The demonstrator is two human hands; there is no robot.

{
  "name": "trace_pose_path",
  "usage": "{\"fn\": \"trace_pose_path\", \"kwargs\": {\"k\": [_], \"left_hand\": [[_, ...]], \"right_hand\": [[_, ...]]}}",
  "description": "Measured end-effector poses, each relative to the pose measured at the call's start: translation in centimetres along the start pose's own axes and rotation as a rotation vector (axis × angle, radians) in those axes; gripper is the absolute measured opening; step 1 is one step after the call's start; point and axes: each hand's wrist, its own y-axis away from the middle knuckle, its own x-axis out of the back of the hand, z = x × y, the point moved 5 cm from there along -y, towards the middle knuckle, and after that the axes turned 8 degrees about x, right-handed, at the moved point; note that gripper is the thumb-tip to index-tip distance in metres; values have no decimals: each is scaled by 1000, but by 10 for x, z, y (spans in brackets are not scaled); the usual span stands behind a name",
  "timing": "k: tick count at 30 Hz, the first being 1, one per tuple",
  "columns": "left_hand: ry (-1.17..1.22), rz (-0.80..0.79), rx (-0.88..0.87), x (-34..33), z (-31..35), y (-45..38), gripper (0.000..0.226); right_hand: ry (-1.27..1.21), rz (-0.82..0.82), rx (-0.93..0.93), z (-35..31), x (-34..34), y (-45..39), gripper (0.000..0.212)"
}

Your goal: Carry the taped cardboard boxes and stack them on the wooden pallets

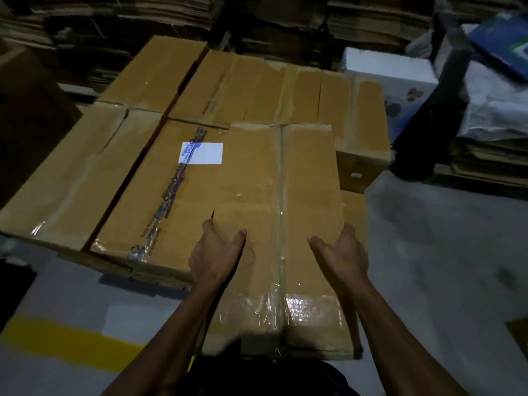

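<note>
Dim warehouse floor [443,252], grey concrete with a yellow stripe [65,341], walled by stacks of flattened cardboard [171,12].

Both hands grasp one long taped box [285,210] by its sides: the left hand [214,252] curls round the left edge with thumb on top, the right hand [340,250] clasps the right edge the same way. This box lies partly over a layer of taped boxes [143,167] set close together (one bears a white label [201,153]), its near end overhanging toward the person. Whatever supports the layer is hidden. A white carton [391,72] stands just beyond on the right.
</note>
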Motion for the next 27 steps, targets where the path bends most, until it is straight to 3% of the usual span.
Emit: {"fn": "trace_pose_path", "kwargs": {"k": [10, 14, 27], "left_hand": [[-76, -95, -64, 2, -23, -57, 86], [-76, -121, -56, -8, -27, -69, 87], [16, -93, -38, -57, -13, -123, 69]], "right_hand": [[-49, 79, -117, -16, -53, 12, 67], [-52, 87, -152, -9, -67, 5, 82], [-133, -9, -130, 26, -107, -71, 84]]}}
